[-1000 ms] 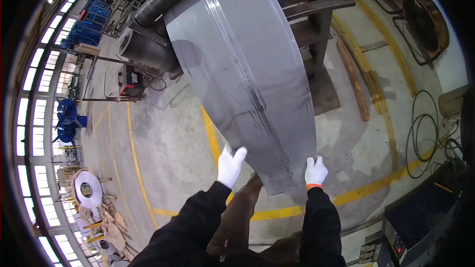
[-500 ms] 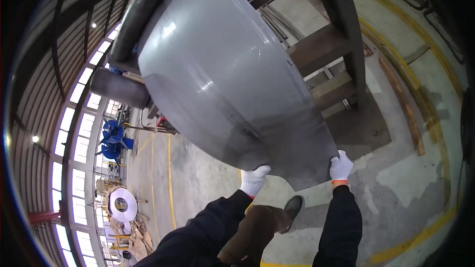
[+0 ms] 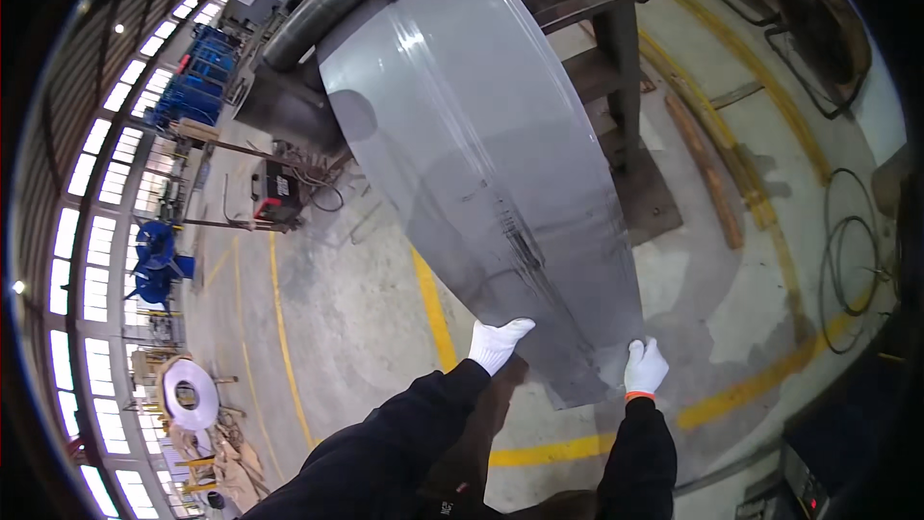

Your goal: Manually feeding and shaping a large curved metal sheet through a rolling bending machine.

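Head view: steel sheet (image 3: 481, 164) between gloved fingers (image 3: 510, 330).

A broad grey steel sheet (image 3: 481, 164) curved up and away from the grip, its near edge lowest (dark scuff streaks ran just above it), widening, then narrowing toward a roller far above; surface smooth, faintly glossy.

Grey concrete floor (image 3: 346, 327), scuffed and stained; yellow painted lines (image 3: 433, 313) cross it, one curving below the sheet's lower end; long timber planks (image 3: 707, 173) lie flat at right beside a dark steel base plate (image 3: 645, 197); coiled black cable (image 3: 852, 260) on the floor far right; welding machine (image 3: 277, 195) stands at left; white coil (image 3: 188, 395) lower left.
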Available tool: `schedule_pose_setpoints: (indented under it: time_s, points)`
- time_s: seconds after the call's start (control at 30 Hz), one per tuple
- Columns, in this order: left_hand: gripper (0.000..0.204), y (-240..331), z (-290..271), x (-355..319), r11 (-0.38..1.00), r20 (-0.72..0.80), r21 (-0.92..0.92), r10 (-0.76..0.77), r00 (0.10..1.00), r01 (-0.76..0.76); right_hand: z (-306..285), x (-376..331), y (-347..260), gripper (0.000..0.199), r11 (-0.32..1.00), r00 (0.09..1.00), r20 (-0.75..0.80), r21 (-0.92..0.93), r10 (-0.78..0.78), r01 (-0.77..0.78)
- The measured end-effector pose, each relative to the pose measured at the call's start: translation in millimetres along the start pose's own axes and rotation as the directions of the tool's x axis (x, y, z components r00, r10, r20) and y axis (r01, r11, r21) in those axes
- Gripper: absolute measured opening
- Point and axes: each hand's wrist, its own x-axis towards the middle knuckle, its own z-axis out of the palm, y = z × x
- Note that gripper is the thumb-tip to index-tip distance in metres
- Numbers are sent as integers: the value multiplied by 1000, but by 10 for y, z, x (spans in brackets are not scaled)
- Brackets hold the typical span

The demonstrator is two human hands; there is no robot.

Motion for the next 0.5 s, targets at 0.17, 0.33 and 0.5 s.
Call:
schedule_pose_setpoints:
  time_s: [0.17,0.33,0.5]
  points:
    - [30,91,-79,-496,966,212,257,-76,974,19,-705,-681,-461,49,973,956,-271,225,110,-48]
    - [38,-255,-92,-622,971,305,240,-78,949,3,-904,-216,-1005,55,797,888,-384,604,252,36]
    - [40,569,-44,-625,983,312,49,-182,932,176,-1501,250,-2250,62,709,856,-219,671,468,-216]
